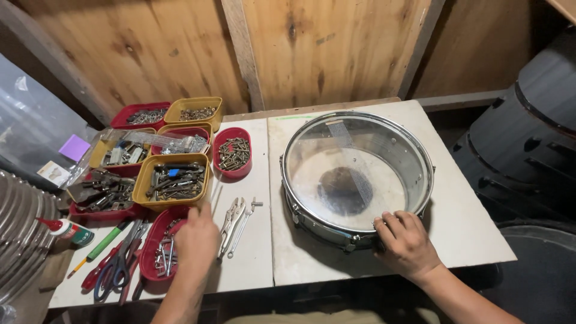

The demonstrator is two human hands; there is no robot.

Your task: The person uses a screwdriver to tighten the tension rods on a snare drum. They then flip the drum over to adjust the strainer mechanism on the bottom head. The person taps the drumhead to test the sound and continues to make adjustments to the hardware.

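A snare drum with a clear head and chrome rim lies flat on the white table. My right hand rests on its near rim, fingers curled over the edge. My left hand hovers at the edge of a red tray of metal screws and bolts, fingers apart, holding nothing that I can see. Locking pliers and a small wrench lie on the table just right of that hand.
Red and yellow trays of screws and hardware crowd the table's left half. Scissors and screwdrivers lie at the near left, beside a glue bottle. Wooden wall behind; dark drum shells stand to the right.
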